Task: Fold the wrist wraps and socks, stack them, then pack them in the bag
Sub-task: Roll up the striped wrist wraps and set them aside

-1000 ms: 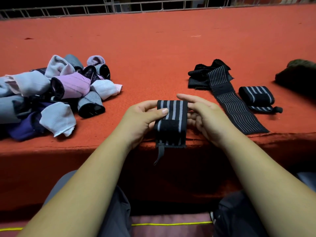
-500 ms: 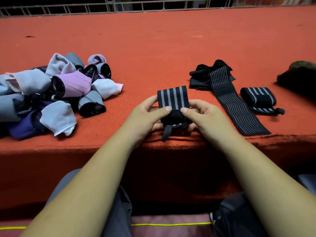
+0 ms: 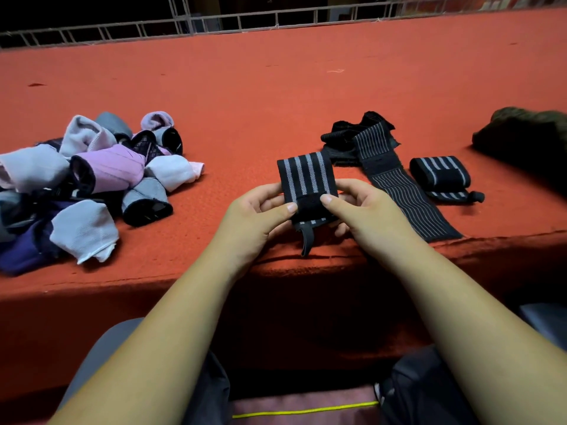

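Note:
A black wrist wrap with grey stripes [image 3: 306, 179], folded into a short thick pad, is held just above the front edge of the red surface. My left hand [image 3: 254, 216] pinches its left side and my right hand [image 3: 365, 213] pinches its right side, both thumbs on its black lower band. A thin black loop hangs below it. To the right lie an unrolled striped wrap [image 3: 405, 194], a crumpled black wrap [image 3: 346, 133] behind it, and a rolled striped wrap [image 3: 441, 176]. A pile of folded socks [image 3: 92, 179] in white, purple, grey and black sits at the left.
The red cloth-covered surface [image 3: 276, 96] stretches far back to a metal railing [image 3: 276, 19]. A dark olive object [image 3: 527, 133] lies at the right edge. A pink fabric thing with a yellow line [image 3: 306, 406] sits below, between my knees.
The wrap hung over the table's edge a second ago; both hands have folded its lower part up and lifted it slightly, so the striped top now stands upright. The view has shifted a little.

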`<state>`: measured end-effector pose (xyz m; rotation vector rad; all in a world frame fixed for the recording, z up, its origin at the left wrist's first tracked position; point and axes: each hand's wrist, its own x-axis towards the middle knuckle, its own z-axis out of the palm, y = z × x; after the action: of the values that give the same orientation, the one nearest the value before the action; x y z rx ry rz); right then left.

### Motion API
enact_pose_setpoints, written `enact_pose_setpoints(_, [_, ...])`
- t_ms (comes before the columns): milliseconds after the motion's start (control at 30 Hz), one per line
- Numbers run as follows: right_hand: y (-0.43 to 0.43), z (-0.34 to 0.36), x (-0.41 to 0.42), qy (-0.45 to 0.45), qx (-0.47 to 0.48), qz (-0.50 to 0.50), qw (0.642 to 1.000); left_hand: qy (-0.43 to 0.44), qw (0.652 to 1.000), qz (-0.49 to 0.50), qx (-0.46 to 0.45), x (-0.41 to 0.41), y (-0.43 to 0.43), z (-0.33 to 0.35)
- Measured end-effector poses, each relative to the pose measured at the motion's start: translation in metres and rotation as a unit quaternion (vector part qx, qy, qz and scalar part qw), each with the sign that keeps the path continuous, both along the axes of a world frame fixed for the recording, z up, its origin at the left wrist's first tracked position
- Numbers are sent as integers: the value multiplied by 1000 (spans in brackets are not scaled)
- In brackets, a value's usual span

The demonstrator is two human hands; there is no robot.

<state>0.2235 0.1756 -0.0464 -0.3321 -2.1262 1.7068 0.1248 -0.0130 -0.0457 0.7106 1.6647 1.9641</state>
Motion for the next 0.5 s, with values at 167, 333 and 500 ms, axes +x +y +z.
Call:
enact_pose_setpoints(167, [14,7,12,8,43,-45,998,30,999,20,-16,2,22,0])
enact_pose_setpoints(333, [33,10,19,36,37,-87,995,58,998,15,-21,4,50,0])
enact_pose_setpoints(500, [70,13,24,53,4,-163,985,65,996,-28,-62,9,85,-3])
